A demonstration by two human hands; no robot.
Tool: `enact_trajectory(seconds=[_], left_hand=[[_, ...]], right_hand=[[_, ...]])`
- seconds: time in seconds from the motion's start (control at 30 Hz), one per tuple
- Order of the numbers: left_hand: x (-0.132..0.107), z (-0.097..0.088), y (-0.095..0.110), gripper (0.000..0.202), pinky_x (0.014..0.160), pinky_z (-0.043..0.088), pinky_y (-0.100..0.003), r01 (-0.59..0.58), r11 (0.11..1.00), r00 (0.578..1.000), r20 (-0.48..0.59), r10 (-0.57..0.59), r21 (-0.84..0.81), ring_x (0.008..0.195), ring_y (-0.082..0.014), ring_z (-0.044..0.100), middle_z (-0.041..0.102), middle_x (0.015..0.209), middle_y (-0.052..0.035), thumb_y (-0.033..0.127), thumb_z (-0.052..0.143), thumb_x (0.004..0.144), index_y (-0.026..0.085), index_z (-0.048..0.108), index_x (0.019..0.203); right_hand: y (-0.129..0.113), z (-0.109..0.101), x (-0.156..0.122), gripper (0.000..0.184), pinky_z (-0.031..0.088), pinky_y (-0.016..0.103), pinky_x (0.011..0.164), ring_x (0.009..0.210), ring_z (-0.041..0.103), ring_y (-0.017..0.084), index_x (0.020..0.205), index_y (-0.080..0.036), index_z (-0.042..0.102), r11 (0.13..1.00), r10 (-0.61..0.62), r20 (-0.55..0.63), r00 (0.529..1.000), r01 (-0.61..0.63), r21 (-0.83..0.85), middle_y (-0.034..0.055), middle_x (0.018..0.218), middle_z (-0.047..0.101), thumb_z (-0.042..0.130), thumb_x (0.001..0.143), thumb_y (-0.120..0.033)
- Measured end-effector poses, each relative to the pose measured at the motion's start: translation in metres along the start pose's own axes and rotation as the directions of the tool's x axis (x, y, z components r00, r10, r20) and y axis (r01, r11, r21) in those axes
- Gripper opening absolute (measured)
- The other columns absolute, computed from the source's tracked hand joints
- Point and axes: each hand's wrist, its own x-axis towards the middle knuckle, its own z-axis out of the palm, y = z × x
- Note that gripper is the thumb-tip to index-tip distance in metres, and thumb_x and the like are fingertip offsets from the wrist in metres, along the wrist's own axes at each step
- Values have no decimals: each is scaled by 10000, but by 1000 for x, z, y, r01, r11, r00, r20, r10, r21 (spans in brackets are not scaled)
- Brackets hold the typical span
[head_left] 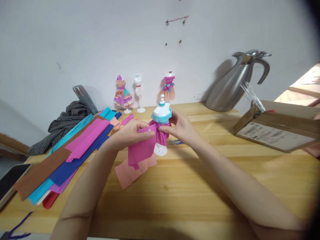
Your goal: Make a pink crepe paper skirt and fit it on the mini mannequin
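Note:
A small white dress form stands upright on its round base, with a turquoise band at the chest and gathered magenta crepe paper around its waist. My left hand is closed on the loose end of the magenta crepe paper strip, thumb on top. My right hand pinches the gathered paper against the waist from the right side. Peach paper pieces lie on the table below the strip. Behind my right hand lies a pair of blue-handled thread snips, partly hidden.
Several coloured crepe paper strips are stacked at the left, near striped cloth and a grey bottle. Three more dress forms stand by the wall. At the right are a steel jug and a cardboard box.

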Motion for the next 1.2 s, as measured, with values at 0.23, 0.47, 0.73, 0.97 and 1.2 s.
enact_trajectory(seconds=[0.23, 0.47, 0.73, 0.97, 1.2], left_hand=[[2, 0, -5, 420, 493, 241, -206, -55, 998, 998, -26, 54, -23, 559, -75, 347, 375, 621, 42, 509, 569, 847, 155, 469, 644], [5, 3, -12, 356, 495, 242, -239, -84, 990, 991, -113, 71, -112, 547, -95, 346, 363, 593, 32, 412, 468, 864, 175, 408, 604], [10, 13, -7, 228, 472, 217, -226, 31, 967, 987, -143, -69, -251, 489, -72, 339, 398, 545, 44, 361, 561, 676, 153, 513, 597], [10, 18, -6, 229, 459, 212, -221, 39, 964, 980, -179, -89, -265, 487, -72, 338, 395, 528, 46, 359, 581, 672, 150, 535, 591], [8, 20, -6, 268, 471, 201, -229, -50, 976, 987, -159, 16, -213, 519, -72, 281, 337, 556, 53, 324, 562, 726, 162, 445, 547]], right_hand=[[2, -6, 5, 414, 508, 433, 922, 1008, 676, 281, 991, -195, 602, 994, -50, 46, 998, 45, 105, 79, 1022, 723, 813, 663, -335], [6, -15, 4, 408, 486, 440, 961, 1058, 660, 274, 1056, -192, 619, 996, -46, 122, 991, 37, 76, 97, 1116, 707, 750, 748, -427], [-25, -32, -2, 210, 498, 392, 797, 825, 654, 230, 821, -182, 641, 936, -38, 8, 999, 38, -351, 64, 851, 708, 648, 780, -387], [-77, -23, -33, 102, 406, 258, 544, 567, 526, 124, 719, -188, 608, 805, -313, 79, 947, 308, -508, -7, 632, 593, 621, 820, -187], [-68, 7, -42, 89, 415, 258, 553, 617, 565, 136, 825, -161, 654, 720, -294, 170, 941, 335, -608, 49, 752, 659, 583, 876, -148]])
